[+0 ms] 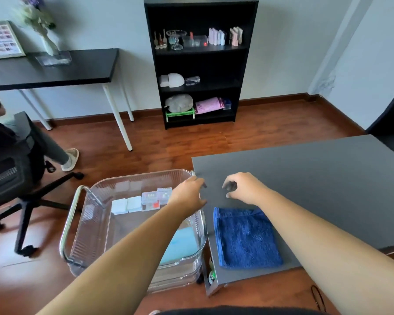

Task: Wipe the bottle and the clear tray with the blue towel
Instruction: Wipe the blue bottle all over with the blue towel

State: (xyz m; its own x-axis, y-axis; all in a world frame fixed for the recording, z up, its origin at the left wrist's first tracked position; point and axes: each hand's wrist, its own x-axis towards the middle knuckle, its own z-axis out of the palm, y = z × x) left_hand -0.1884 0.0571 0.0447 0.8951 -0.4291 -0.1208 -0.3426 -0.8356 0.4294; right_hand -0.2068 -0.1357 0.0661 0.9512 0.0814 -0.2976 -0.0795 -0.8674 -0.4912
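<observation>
Reaching forward from the bottom of the head view, both bare forearms stretch over the near corner of the grey table. The left hand hangs at the table's left edge, above the far rim of the clear tray, fingers curled downward and holding nothing. The right hand hovers over bare tabletop, its fingers bent in a loose claw, also empty. No bottle can be made out anywhere near the hands.

The left forearm hides part of the tray's inside, and a pale blue sheet under it is only partly seen. The tray is the top tier of a cart just beside the table; lower tiers show faintly beneath.

One blue towel lies flat on the table's near left corner, close to both edges, beneath and between the two arms. Beyond the hands the tabletop is open to its far edge.

Inside the tray sit four small boxes in a row: two white, two clear. A black office chair is cut off at the left.
</observation>
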